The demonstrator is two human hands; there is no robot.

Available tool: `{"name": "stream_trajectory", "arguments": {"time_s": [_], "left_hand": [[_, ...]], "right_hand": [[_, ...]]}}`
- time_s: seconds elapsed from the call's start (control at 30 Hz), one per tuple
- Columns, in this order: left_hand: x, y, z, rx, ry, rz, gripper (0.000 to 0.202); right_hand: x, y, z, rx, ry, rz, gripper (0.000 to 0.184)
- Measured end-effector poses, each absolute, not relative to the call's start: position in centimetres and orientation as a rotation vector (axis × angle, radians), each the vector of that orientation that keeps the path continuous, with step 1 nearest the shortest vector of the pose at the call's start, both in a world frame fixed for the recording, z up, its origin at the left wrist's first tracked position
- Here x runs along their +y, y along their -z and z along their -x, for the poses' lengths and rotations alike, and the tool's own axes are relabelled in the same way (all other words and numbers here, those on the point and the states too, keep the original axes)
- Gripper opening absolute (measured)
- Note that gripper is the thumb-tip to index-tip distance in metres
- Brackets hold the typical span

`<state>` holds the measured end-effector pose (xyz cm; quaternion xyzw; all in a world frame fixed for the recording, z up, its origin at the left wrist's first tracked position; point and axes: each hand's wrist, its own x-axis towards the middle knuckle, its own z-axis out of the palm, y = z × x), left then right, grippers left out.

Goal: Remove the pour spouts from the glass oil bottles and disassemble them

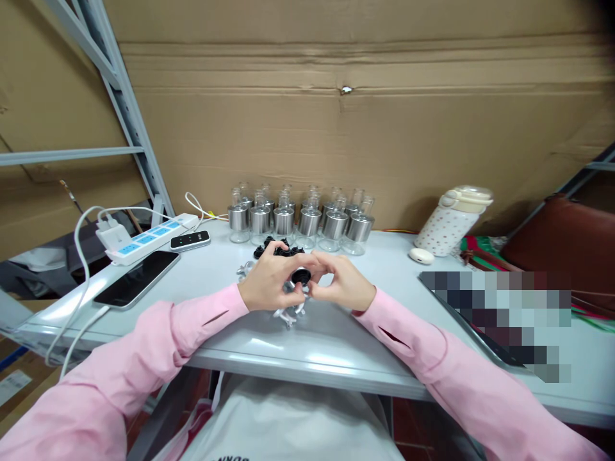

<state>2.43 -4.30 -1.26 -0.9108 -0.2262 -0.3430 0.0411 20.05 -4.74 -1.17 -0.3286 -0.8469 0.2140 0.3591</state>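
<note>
A small round black cap [301, 276] is pinched between my two hands above the front middle of the table. My left hand [273, 276] closes on it from the left with thumb and fingers. From the right, my right hand [340, 280] grips it with thumb and forefinger. Clear plastic pieces [288, 316] lie under and beside my hands, partly covered by them. Just behind my fingers sits a pile of black caps [283, 250]. Farther back stand several glass bottles [310, 221] with silver metal bands, upright in rows.
On the left lie a phone [139, 280], a small black-faced device [190, 240] and a white power strip [154, 239] with cables. To the right are a spotted bottle [451, 221], a white oval case [421, 256], a pixelated dark flat object [480, 320] and a brown bag [562, 250].
</note>
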Motion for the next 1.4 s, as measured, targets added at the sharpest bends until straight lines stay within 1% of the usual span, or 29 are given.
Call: {"name": "stream_trajectory", "arguments": {"time_s": [0.1, 0.33, 0.47, 0.57, 0.7, 0.9, 1.1, 1.4], "left_hand": [[-4.4, 1.2, -2.4, -0.680, 1.048, 2.794, 0.040], [-4.2, 1.4, -2.4, -0.660, 1.057, 2.769, 0.036], [-3.7, 1.7, -2.2, -0.636, 1.169, 2.684, 0.035], [-3.5, 1.8, -2.1, -0.710, 1.286, 2.623, 0.029], [-3.7, 1.6, -2.0, -0.749, 1.310, 2.613, 0.022], [-3.5, 1.5, -2.0, -0.782, 1.222, 2.613, 0.028], [-3.4, 1.5, -1.9, -0.712, 1.200, 2.622, 0.024], [-3.3, 1.4, -1.7, -0.592, 1.177, 2.595, 0.027]], "right_hand": [[-4.8, 1.0, -20.0, -2.187, -0.554, 0.849, 0.012], [-4.8, 1.0, -20.0, -2.196, -0.553, 0.841, 0.015], [-4.3, 1.1, -20.2, -2.168, -0.538, 0.789, 0.012], [-4.0, 1.1, -20.3, -2.060, -0.494, 0.748, 0.019], [-3.9, 1.1, -20.4, -1.919, -0.497, 0.734, 0.025], [-4.1, 1.1, -20.3, -1.883, -0.507, 0.719, 0.022], [-4.1, 1.1, -20.4, -1.900, -0.465, 0.703, 0.019], [-4.2, 0.9, -20.5, -1.930, -0.360, 0.694, 0.016]]}}
